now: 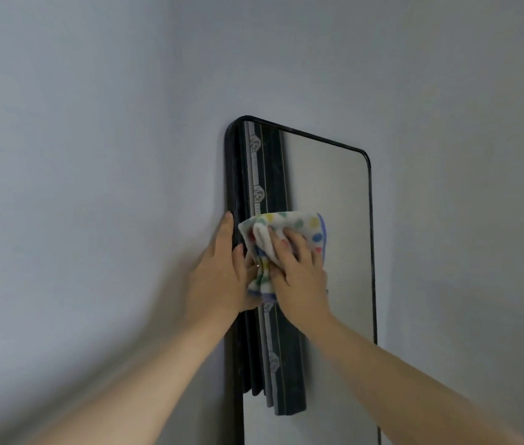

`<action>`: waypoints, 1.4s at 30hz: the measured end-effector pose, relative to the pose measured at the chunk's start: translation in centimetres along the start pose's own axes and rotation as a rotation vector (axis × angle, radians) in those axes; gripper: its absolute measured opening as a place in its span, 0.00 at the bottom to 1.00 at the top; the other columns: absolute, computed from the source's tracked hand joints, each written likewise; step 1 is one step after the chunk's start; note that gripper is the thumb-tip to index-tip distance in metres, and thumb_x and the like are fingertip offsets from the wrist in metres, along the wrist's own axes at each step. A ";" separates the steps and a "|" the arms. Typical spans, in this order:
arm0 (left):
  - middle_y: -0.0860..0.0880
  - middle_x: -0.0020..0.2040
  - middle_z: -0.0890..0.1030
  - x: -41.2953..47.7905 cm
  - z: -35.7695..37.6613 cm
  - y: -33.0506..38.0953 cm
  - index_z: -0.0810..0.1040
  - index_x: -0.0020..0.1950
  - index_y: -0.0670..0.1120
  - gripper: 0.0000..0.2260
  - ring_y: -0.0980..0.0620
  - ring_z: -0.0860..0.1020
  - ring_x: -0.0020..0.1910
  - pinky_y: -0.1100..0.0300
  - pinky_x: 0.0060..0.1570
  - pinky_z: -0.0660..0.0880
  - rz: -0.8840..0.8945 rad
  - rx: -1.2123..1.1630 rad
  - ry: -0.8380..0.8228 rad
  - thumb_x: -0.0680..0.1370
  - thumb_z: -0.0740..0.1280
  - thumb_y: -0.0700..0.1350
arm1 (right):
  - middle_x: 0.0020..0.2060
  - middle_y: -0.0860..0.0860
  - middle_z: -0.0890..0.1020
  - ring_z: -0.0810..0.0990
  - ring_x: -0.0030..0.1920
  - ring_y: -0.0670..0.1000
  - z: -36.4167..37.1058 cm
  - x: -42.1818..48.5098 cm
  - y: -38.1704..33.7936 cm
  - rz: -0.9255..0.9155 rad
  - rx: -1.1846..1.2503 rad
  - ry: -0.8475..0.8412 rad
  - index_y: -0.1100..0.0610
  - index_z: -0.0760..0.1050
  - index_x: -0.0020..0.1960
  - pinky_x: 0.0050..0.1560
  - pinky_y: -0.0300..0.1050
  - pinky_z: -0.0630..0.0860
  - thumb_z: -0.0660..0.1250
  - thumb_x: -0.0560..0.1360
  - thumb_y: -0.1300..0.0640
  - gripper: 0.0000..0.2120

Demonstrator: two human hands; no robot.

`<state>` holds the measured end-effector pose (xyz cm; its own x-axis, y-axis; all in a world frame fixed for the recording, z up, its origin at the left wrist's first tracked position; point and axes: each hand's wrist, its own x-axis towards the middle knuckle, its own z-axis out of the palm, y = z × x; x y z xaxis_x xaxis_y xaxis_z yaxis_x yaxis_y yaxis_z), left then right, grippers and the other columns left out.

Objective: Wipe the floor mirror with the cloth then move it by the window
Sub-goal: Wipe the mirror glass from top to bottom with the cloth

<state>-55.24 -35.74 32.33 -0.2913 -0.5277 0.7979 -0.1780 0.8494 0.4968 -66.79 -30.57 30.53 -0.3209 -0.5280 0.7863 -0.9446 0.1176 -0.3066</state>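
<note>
Two bare forearms reach up from the bottom edge toward the floor mirror (328,220), which stands upright against a plain grey wall (93,123) with its thin black frame and rounded top corners. Nearest the mirror's left frame edge is the left hand (222,277) — its fingers curl round that edge, thumb pointing up along the outer side of the frame, the palm set against the frame's side. It is closed on the frame in a steadying grasp; the fingertips on the glass side are partly hidden by the cloth.

Just right of that hand, the right hand (299,271) lies flat over the cloth (289,226), fingers spread and pressing it onto the glass. Bunched and folded, the cloth is white with coloured dots and a blue border — most of it sticks out above and to the left of the right hand's fingers, with a lower fold trailing between the two hands and touching both. It sits on the left part of the glass, about halfway down the visible mirror.

Within the glass, along its left side, a dark patterned curtain (273,364) is reflected.
</note>
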 end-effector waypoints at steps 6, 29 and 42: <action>0.51 0.72 0.65 0.1 0.2 -0.5 0.51 0.75 0.53 0.23 0.46 0.71 0.65 0.58 0.59 0.68 0.030 0.040 0.036 0.80 0.54 0.46 | 0.74 0.54 0.56 0.54 0.73 0.58 -1.2 2.2 1.6 0.396 0.039 0.013 0.50 0.52 0.75 0.71 0.55 0.55 0.53 0.79 0.54 0.25; 0.41 0.60 0.78 -0.7 0.9 -0.5 0.49 0.75 0.51 0.23 0.41 0.79 0.43 0.53 0.41 0.72 -0.001 0.177 0.100 0.81 0.52 0.46 | 0.68 0.54 0.66 0.64 0.68 0.60 0.7 3.3 9.7 0.636 0.329 0.076 0.52 0.61 0.71 0.68 0.57 0.59 0.54 0.79 0.55 0.20; 0.47 0.30 0.72 -0.3 0.2 -0.7 0.47 0.75 0.55 0.24 0.43 0.73 0.29 0.53 0.35 0.71 -0.070 0.093 -0.010 0.80 0.52 0.47 | 0.64 0.59 0.72 0.71 0.62 0.60 1.6 3.1 14.0 0.775 0.400 0.049 0.55 0.65 0.66 0.64 0.59 0.67 0.55 0.78 0.52 0.17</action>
<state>-55.25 -36.19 31.64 -0.2843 -0.5861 0.7587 -0.2843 0.8073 0.5172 -80.88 -31.95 27.85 -0.8741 -0.3838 0.2977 -0.3669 0.1199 -0.9225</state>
